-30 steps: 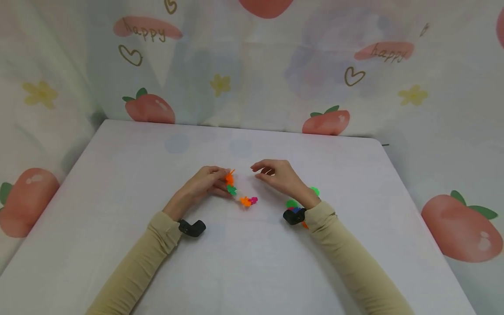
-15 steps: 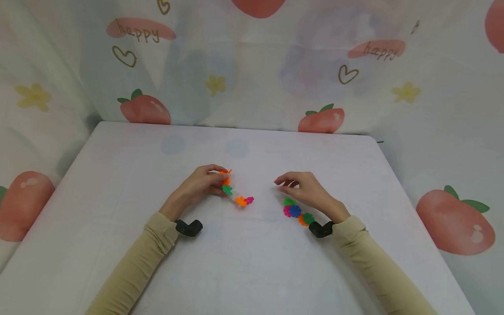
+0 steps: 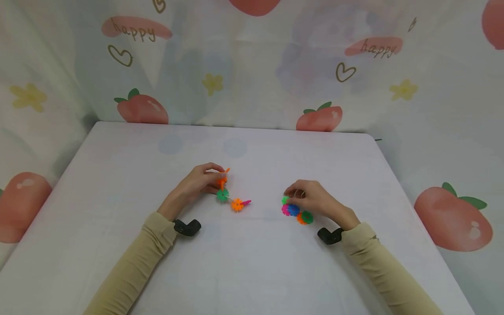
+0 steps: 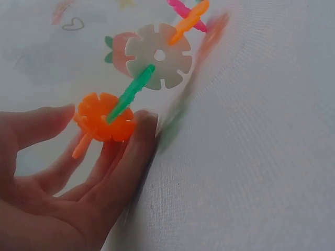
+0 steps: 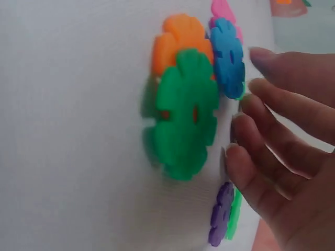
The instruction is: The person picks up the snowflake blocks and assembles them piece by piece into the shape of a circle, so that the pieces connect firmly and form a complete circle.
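My left hand [image 3: 194, 181] pinches the orange end of a chain of notched plastic snowflake discs. In the left wrist view, the gripped orange disc [image 4: 97, 112] joins a second orange one seen edge-on. From it run a green disc [image 4: 132, 93], a whitish disc [image 4: 168, 67], an orange disc [image 4: 189, 22] and a pink disc [image 4: 180, 7]. My right hand [image 3: 313, 197] reaches over loose discs, its fingertips by a light green disc [image 3: 285, 200]. In the right wrist view its thumb and fingers are apart, beside the blue disc [image 5: 226, 60].
Loose on the white table [image 3: 252, 262] lie a dark green disc [image 5: 180, 117], an orange disc [image 5: 180, 34] and a pink disc [image 3: 286, 211]. A purple disc [image 5: 221, 213] is beyond the right fingers. A fruit-printed cloth [image 3: 244, 65] stands behind the table.
My right hand has moved away from the chain, right and toward me, down to the loose discs. My left hand keeps its grip; the chain has turned slightly.
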`<state>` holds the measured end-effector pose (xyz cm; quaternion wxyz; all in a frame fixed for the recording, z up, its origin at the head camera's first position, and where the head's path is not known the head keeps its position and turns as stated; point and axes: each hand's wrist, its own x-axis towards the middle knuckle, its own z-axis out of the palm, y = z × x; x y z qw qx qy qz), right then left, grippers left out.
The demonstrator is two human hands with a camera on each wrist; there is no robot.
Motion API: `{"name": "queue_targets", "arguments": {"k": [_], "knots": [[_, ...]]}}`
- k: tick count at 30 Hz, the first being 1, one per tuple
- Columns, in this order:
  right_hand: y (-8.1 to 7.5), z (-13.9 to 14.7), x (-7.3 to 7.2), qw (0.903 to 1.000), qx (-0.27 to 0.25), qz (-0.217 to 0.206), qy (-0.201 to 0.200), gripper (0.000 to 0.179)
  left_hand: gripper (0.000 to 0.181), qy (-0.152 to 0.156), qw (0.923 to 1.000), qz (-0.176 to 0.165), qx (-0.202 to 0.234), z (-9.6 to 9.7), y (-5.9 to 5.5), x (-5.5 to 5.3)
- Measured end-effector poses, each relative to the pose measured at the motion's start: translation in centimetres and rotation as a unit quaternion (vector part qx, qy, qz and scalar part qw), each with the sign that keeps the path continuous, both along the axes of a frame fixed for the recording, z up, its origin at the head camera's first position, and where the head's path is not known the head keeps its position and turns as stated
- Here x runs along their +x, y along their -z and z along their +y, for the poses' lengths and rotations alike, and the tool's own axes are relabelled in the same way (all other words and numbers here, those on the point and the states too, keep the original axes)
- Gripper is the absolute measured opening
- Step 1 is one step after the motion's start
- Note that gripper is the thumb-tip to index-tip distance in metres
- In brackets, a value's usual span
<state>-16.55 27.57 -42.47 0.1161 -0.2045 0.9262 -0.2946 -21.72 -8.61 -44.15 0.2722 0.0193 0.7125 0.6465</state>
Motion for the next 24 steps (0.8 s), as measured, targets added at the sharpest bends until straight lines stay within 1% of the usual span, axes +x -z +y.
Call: {"name": "queue_targets", "arguments": {"k": [5, 11, 14, 18, 22, 24], "knots": [[0.3, -0.4, -0.3, 0.9998, 0.012, -0.005, -0.012, 0.014, 0.038, 0.001, 1.0, 0.008, 0.0, -0.1, 0.0, 0.0], [0.0, -0.6, -0.5, 0.9988, 0.002, -0.048, 0.007, 0.015, 0.043, -0.003, 1.0, 0.009, -0.001, -0.2, -0.1, 0.0], [0.1, -0.8, -0.6, 0.9981, -0.016, -0.058, 0.014, 0.012, 0.047, -0.006, 0.9999, 0.004, -0.007, -0.2, -0.2, -0.1], [0.2, -1.2, -0.9, 0.9978, -0.032, -0.053, 0.023, 0.013, 0.052, 0.0, 0.9999, -0.001, -0.012, -0.2, -0.2, -0.2], [0.0, -1.7, -1.2, 0.9969, -0.043, -0.052, 0.04, 0.012, 0.051, 0.01, 0.9999, -0.005, -0.008, -0.2, 0.0, -0.4], [-0.1, -2.1, -1.5, 0.9962, -0.058, -0.045, 0.046, 0.011, 0.049, 0.011, 0.9999, -0.006, -0.006, -0.3, 0.0, -0.5]]}}
